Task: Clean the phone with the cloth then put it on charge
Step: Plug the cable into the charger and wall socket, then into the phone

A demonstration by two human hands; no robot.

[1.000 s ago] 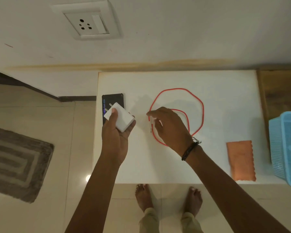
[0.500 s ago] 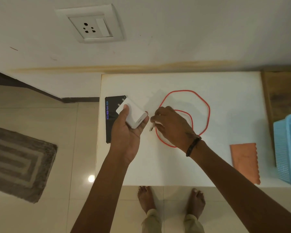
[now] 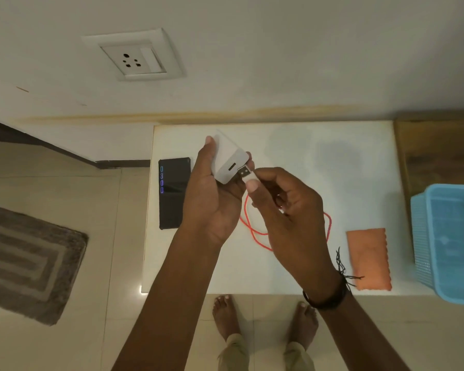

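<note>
Head view, looking down: left hand [image 3: 214, 199] wrapped around white square charger block [image 3: 229, 160], raised above white tabletop [image 3: 306, 145]. Right hand [image 3: 287, 210] pinching white USB plug [image 3: 245, 173] of red cable [image 3: 255, 234], plug tip just beside the block's port, not yet in. Black phone [image 3: 173, 194] flat near table's left edge, screen lit. Orange cloth [image 3: 368, 259] lying near table's right front, beside blue plastic basket [image 3: 450, 236]. White wall socket [image 3: 134, 58] above.
</note>
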